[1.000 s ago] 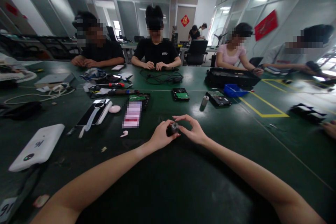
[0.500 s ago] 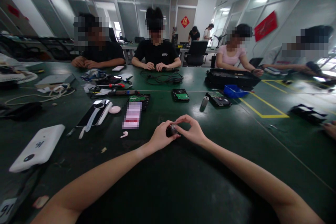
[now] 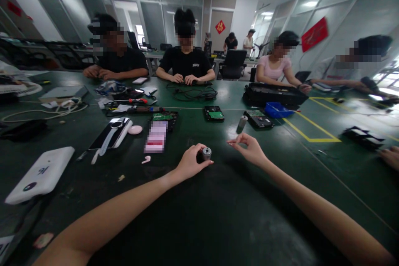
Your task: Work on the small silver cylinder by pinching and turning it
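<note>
My left hand (image 3: 193, 162) curls its thumb and fingers around a small silver metal cylinder (image 3: 207, 153), shaped like a small motor, which stands upright on the green table. Its round top, with a dark spot in the middle, faces up. To the right of it, my right hand (image 3: 249, 148) is held apart, thumb and fingertips pinched together. Whether something tiny is between those fingertips I cannot make out. A second metal cylinder (image 3: 242, 124) of the same kind stands just beyond my right hand.
Hard drives (image 3: 214, 113) with green boards lie ahead, one beside a blue tray (image 3: 278, 110). A phone (image 3: 156, 136), an earbud (image 3: 146, 159), a watch (image 3: 109, 137) and a white power bank (image 3: 40, 174) lie to the left. Cables (image 3: 193, 91) lie before a person opposite. Several people sit around.
My right hand has come away from the metal cylinder and moved to the right, fingers pinched. My left hand stays around the cylinder, whose top now shows.
</note>
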`<state>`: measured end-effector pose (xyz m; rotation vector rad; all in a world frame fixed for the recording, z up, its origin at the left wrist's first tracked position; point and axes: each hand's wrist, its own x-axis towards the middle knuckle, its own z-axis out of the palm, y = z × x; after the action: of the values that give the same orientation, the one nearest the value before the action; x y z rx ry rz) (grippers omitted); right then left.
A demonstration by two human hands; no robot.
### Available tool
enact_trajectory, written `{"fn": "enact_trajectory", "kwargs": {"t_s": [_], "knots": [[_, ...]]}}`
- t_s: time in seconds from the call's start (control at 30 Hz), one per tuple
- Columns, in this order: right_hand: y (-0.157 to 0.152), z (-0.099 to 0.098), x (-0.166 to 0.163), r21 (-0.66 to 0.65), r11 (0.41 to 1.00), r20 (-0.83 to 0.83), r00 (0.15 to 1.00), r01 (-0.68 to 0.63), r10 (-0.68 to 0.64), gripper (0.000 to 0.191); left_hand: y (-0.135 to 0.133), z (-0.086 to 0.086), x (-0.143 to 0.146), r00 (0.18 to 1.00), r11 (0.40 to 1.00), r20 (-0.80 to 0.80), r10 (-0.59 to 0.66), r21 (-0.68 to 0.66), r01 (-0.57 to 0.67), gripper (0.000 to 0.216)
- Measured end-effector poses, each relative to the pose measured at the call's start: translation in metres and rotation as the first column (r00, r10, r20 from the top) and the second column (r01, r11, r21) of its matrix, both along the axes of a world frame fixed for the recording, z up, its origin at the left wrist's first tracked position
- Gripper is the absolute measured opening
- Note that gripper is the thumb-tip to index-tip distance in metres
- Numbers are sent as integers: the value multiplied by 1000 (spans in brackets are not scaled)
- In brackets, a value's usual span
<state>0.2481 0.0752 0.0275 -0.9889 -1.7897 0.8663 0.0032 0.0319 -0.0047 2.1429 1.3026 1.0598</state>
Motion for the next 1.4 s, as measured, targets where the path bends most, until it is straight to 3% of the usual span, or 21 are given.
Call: {"fn": "enact_trajectory", "kwargs": {"t_s": [0.17, 0.4, 0.57, 0.73, 0.87, 1.13, 1.3, 1.4], "knots": [[-3, -26, 44, -82, 996, 108, 994, 37, -28, 33, 0, 2, 0, 1000, 1000, -6, -4, -10, 4, 37], [-3, -34, 50, -58, 996, 176, 983, 68, -57, 34, 1, 1, 0, 1000, 1000, -24, -2, -23, 1, 37], [-11, -16, 19, -32, 996, 74, 994, 84, -82, 34, 1, 1, 1, 1000, 1000, -7, -2, -4, 2, 37], [-23, 10, -40, 0, 992, -34, 991, -129, 129, 28, 0, 2, 1, 1000, 1000, -2, 5, 3, -5, 37], [-23, 10, -67, -2, 985, -42, 985, -170, 170, 26, 1, 0, 0, 1000, 1000, 10, 5, -1, -5, 41], [-20, -6, -70, 53, 987, 32, 988, -151, 149, 26, 1, -4, 0, 1000, 1000, 25, 9, -11, -9, 39], [-18, -3, -68, 125, 992, -56, 998, -4, 11, 21, -1, -2, 1, 999, 1000, 34, 19, 9, -20, 38], [-18, -3, -66, 121, 993, -74, 997, -15, 24, 24, -3, -2, 1, 999, 1000, 33, 21, 14, -22, 36]]}}
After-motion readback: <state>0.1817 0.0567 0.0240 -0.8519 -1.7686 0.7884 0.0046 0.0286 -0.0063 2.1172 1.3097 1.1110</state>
